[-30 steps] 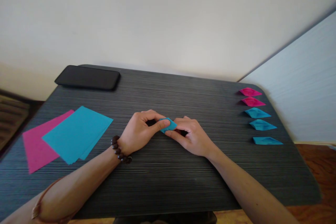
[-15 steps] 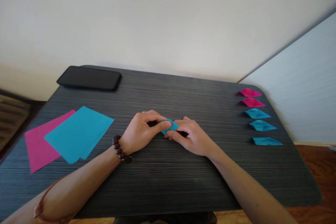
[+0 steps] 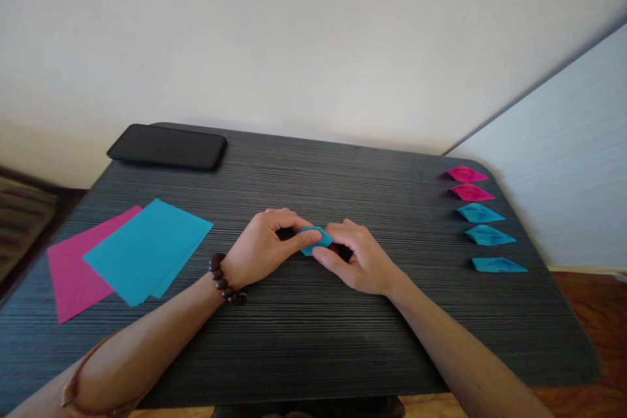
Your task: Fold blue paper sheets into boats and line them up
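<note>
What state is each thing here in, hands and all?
Small blue paper: folded, between both hands
Left hand: pinching it
Right hand: pinching it too
Blue sheets: flat, overlapping
Pink paper: flat, partly covered
Pink pieces: two, folded, lined up
Blue pieces: three, folded, same row
Black slab: lying flat
Bead bracelet: worn on left wrist
Cord bracelet: around left forearm

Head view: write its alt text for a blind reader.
The left hand and right hand pinch a folded blue paper over a dark table. Blue sheets overlap pink paper at left, with a flat black object beyond; two pink folded papers and three blue ones line the right.
</note>
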`<act>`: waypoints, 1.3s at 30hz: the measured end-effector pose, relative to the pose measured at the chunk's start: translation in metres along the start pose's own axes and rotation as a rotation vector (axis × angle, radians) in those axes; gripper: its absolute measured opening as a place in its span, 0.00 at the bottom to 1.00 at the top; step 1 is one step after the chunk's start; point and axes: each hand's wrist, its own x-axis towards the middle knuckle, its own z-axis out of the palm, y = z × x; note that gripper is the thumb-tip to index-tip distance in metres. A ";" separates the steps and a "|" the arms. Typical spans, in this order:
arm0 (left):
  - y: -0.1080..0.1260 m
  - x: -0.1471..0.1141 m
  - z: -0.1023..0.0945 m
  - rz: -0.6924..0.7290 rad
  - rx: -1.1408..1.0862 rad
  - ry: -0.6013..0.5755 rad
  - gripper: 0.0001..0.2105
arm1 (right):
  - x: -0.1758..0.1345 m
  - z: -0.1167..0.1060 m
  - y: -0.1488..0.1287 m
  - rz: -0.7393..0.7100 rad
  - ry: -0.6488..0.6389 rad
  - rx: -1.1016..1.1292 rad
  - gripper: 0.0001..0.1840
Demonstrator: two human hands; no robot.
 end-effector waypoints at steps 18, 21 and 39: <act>-0.005 -0.005 0.001 -0.012 0.085 -0.020 0.07 | 0.000 0.005 0.002 -0.009 0.157 0.116 0.13; -0.005 -0.006 0.001 -0.008 0.059 -0.007 0.09 | 0.000 0.005 0.002 0.002 0.211 0.119 0.10; -0.001 -0.004 0.003 0.055 0.050 0.101 0.08 | -0.002 0.013 0.001 0.081 0.350 -0.005 0.07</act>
